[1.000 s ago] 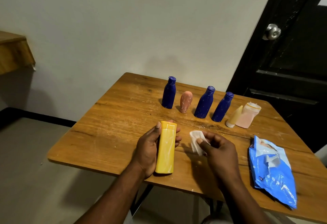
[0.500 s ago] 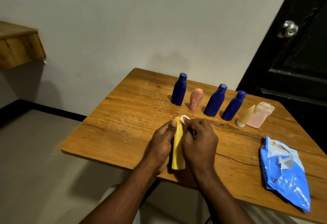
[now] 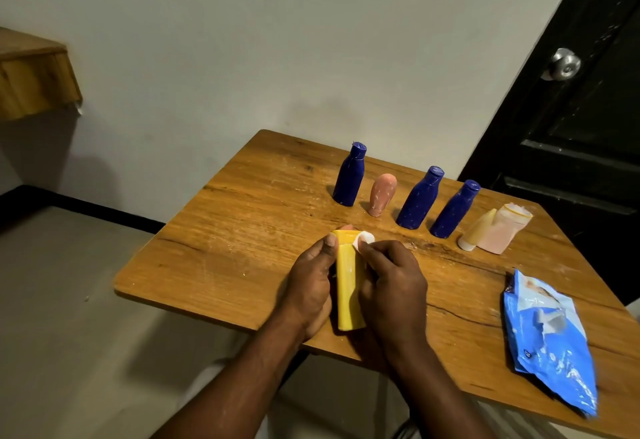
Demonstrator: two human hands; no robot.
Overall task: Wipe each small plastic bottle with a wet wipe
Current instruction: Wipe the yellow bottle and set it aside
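Observation:
A yellow bottle (image 3: 348,286) lies lengthwise near the table's front edge, gripped from the left by my left hand (image 3: 310,286). My right hand (image 3: 393,286) covers its right side and pinches a white wet wipe (image 3: 363,240) against the bottle's far end. Behind stand three dark blue bottles (image 3: 349,175), (image 3: 419,198), (image 3: 454,210), a small pink bottle (image 3: 381,194), a cream bottle (image 3: 478,230) and a pale pink bottle (image 3: 502,232).
A blue wet-wipe pack (image 3: 550,341) lies at the right of the wooden table (image 3: 242,230). A black door with a round knob (image 3: 562,65) stands behind on the right. A wooden shelf (image 3: 31,81) juts from the left wall.
My right hand carried the wipe from beside the bottle onto it, and now holds it at the bottle's far end. The bottle turned more onto its edge in my left hand.

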